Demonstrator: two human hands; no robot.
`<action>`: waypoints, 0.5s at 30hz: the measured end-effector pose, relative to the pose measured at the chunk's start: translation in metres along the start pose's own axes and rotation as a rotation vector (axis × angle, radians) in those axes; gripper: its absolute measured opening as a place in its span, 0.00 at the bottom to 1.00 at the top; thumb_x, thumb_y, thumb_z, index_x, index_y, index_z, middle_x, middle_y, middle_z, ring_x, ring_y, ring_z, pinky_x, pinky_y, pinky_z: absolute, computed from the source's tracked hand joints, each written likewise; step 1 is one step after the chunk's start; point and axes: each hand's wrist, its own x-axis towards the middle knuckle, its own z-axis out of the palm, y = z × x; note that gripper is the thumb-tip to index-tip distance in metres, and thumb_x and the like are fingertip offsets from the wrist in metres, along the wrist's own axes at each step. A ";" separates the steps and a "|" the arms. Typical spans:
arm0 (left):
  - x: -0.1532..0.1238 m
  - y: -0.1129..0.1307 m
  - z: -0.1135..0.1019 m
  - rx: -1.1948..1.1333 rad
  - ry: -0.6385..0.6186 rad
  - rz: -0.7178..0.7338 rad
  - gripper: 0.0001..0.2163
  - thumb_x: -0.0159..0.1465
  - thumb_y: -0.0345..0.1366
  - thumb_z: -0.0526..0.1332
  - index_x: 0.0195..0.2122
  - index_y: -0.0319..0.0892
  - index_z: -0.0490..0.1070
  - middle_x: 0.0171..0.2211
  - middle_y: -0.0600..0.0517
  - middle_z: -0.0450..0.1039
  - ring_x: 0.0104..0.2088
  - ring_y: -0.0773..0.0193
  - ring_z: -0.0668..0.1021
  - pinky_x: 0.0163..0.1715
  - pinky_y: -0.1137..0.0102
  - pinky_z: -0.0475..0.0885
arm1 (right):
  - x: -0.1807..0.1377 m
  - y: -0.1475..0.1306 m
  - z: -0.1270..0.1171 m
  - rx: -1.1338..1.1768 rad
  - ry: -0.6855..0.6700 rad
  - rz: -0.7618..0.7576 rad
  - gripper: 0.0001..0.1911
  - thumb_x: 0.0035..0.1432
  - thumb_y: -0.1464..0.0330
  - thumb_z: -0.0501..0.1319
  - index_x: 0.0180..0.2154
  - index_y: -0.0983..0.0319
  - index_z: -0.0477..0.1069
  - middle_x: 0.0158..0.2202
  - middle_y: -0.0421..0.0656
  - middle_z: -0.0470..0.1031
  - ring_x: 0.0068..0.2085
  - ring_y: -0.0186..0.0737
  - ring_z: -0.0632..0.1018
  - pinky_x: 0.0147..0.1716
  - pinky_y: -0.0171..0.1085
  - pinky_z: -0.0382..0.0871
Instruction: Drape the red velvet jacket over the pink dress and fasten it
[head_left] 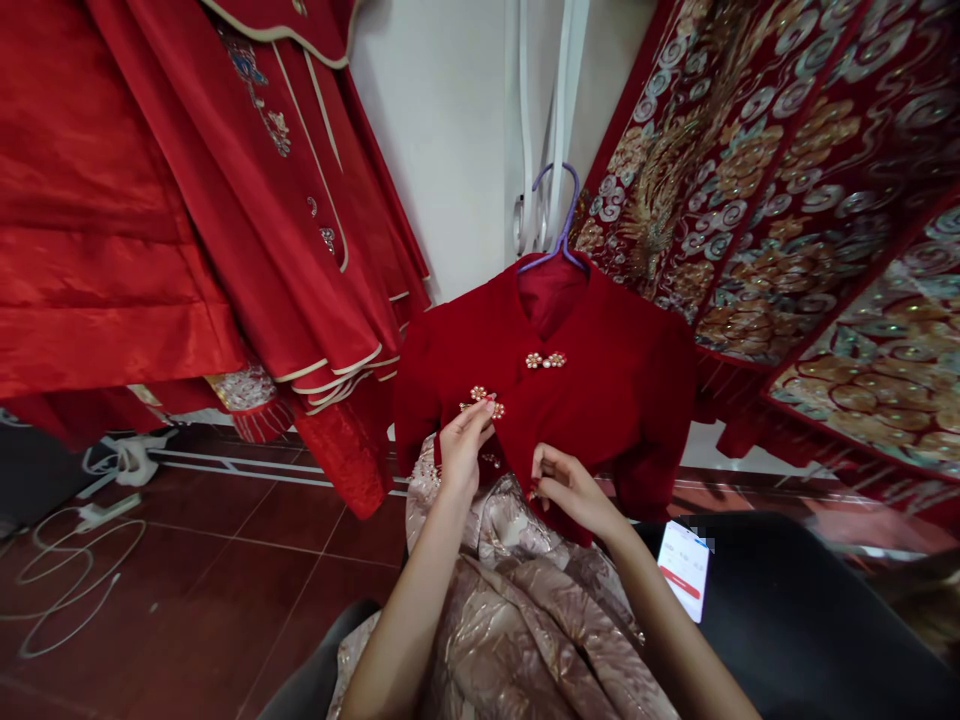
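Observation:
A dark red velvet jacket (592, 410) hangs in front of me from a purple hanger (570, 215). One pearl-flower button fastening (546, 361) lies across the upper front. My left hand (465, 445) is closed, thumb and fingers pinching a second pearl-flower fastening (480, 394) on the left side of the chest. Lower down and to the right, my right hand (570, 488) has its fingers curled together at the loose front edge of the jacket; the fingertips partly hide what they pinch. Beneath the jacket a shiny beige-pink patterned fabric (517, 610) spreads over my lap.
Red garments with pale piping (315, 250) hang at the left, and heavily embroidered red garments (765, 200) at the right. A lit phone (682, 575) rests on a black seat (802, 600). White cables (75, 600) and a power strip (109, 510) lie on the tiled floor.

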 end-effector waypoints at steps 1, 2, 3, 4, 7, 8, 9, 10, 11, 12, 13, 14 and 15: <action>0.000 0.000 0.001 0.002 0.012 -0.012 0.15 0.47 0.38 0.72 0.35 0.39 0.79 0.38 0.48 0.80 0.36 0.67 0.79 0.38 0.73 0.71 | 0.000 -0.001 0.000 0.001 0.001 0.000 0.04 0.46 0.72 0.55 0.28 0.60 0.60 0.25 0.35 0.62 0.23 0.29 0.65 0.21 0.29 0.62; 0.000 0.001 0.002 0.004 0.027 -0.018 0.14 0.47 0.38 0.72 0.34 0.39 0.78 0.37 0.48 0.80 0.34 0.68 0.79 0.37 0.74 0.70 | 0.000 -0.002 0.001 0.004 0.002 0.000 0.04 0.46 0.72 0.55 0.28 0.60 0.60 0.25 0.35 0.62 0.23 0.29 0.65 0.21 0.29 0.62; 0.000 0.001 0.003 0.002 0.044 -0.021 0.13 0.47 0.38 0.71 0.34 0.39 0.78 0.36 0.49 0.80 0.34 0.68 0.78 0.35 0.74 0.70 | 0.000 -0.002 0.002 0.007 0.002 0.001 0.04 0.46 0.72 0.55 0.28 0.60 0.60 0.25 0.35 0.62 0.22 0.28 0.64 0.21 0.29 0.61; 0.000 0.000 0.005 -0.006 0.059 -0.024 0.13 0.48 0.38 0.69 0.34 0.39 0.78 0.36 0.49 0.80 0.33 0.69 0.78 0.35 0.74 0.69 | 0.000 -0.003 0.002 0.011 0.001 0.003 0.05 0.45 0.73 0.55 0.28 0.60 0.60 0.25 0.34 0.62 0.22 0.28 0.64 0.21 0.29 0.61; -0.001 -0.001 0.010 -0.039 0.083 -0.039 0.11 0.50 0.39 0.67 0.33 0.40 0.77 0.36 0.50 0.79 0.32 0.70 0.77 0.34 0.74 0.69 | 0.000 -0.004 0.003 0.021 -0.001 0.007 0.05 0.45 0.73 0.55 0.27 0.60 0.60 0.25 0.34 0.62 0.22 0.28 0.64 0.21 0.30 0.61; -0.002 -0.001 0.011 -0.042 0.082 -0.048 0.12 0.50 0.38 0.67 0.34 0.40 0.77 0.37 0.50 0.79 0.32 0.69 0.77 0.34 0.74 0.69 | 0.000 -0.004 0.003 0.022 -0.001 0.008 0.05 0.45 0.73 0.55 0.27 0.59 0.60 0.25 0.34 0.62 0.22 0.29 0.65 0.21 0.30 0.61; -0.003 -0.001 0.011 -0.043 0.078 -0.057 0.13 0.49 0.38 0.67 0.35 0.40 0.77 0.38 0.49 0.79 0.33 0.69 0.78 0.34 0.74 0.69 | 0.000 -0.004 0.002 0.023 0.000 0.009 0.05 0.46 0.73 0.55 0.27 0.59 0.60 0.25 0.34 0.62 0.22 0.29 0.65 0.21 0.30 0.61; -0.005 -0.002 0.012 -0.043 0.072 -0.066 0.14 0.48 0.38 0.68 0.37 0.40 0.77 0.39 0.49 0.79 0.34 0.68 0.78 0.34 0.74 0.69 | 0.000 -0.003 0.002 0.024 0.000 0.009 0.04 0.46 0.72 0.55 0.28 0.59 0.60 0.25 0.34 0.62 0.22 0.29 0.65 0.21 0.30 0.61; -0.006 -0.002 0.012 -0.042 0.062 -0.077 0.16 0.48 0.39 0.69 0.38 0.40 0.77 0.40 0.48 0.79 0.34 0.67 0.79 0.34 0.74 0.69 | 0.000 -0.003 0.001 0.025 -0.002 0.010 0.04 0.46 0.72 0.55 0.28 0.59 0.60 0.25 0.34 0.62 0.22 0.29 0.65 0.22 0.30 0.61; -0.008 -0.002 0.012 -0.037 0.046 -0.091 0.17 0.49 0.41 0.69 0.39 0.40 0.77 0.40 0.47 0.79 0.34 0.66 0.79 0.34 0.73 0.70 | 0.000 -0.002 0.000 0.027 -0.006 0.009 0.04 0.46 0.72 0.55 0.28 0.59 0.60 0.25 0.34 0.62 0.23 0.30 0.65 0.22 0.30 0.61; -0.009 -0.002 0.013 -0.024 0.026 -0.106 0.17 0.51 0.43 0.68 0.39 0.39 0.77 0.39 0.46 0.79 0.34 0.64 0.79 0.34 0.72 0.71 | 0.000 -0.002 -0.001 0.029 -0.013 0.008 0.04 0.47 0.72 0.55 0.28 0.59 0.60 0.25 0.34 0.62 0.23 0.30 0.65 0.22 0.30 0.62; -0.010 -0.001 0.015 0.002 -0.002 -0.110 0.17 0.54 0.46 0.67 0.39 0.39 0.77 0.38 0.46 0.80 0.34 0.63 0.80 0.34 0.71 0.71 | -0.001 -0.001 -0.002 0.031 -0.023 0.005 0.04 0.47 0.72 0.55 0.28 0.59 0.60 0.25 0.35 0.62 0.23 0.30 0.65 0.22 0.30 0.62; -0.011 0.000 0.018 0.049 -0.035 -0.089 0.17 0.56 0.48 0.64 0.37 0.38 0.77 0.36 0.46 0.80 0.33 0.62 0.80 0.34 0.70 0.72 | -0.001 -0.001 -0.003 0.035 -0.037 0.001 0.04 0.48 0.72 0.55 0.28 0.59 0.60 0.25 0.35 0.62 0.24 0.31 0.65 0.22 0.30 0.62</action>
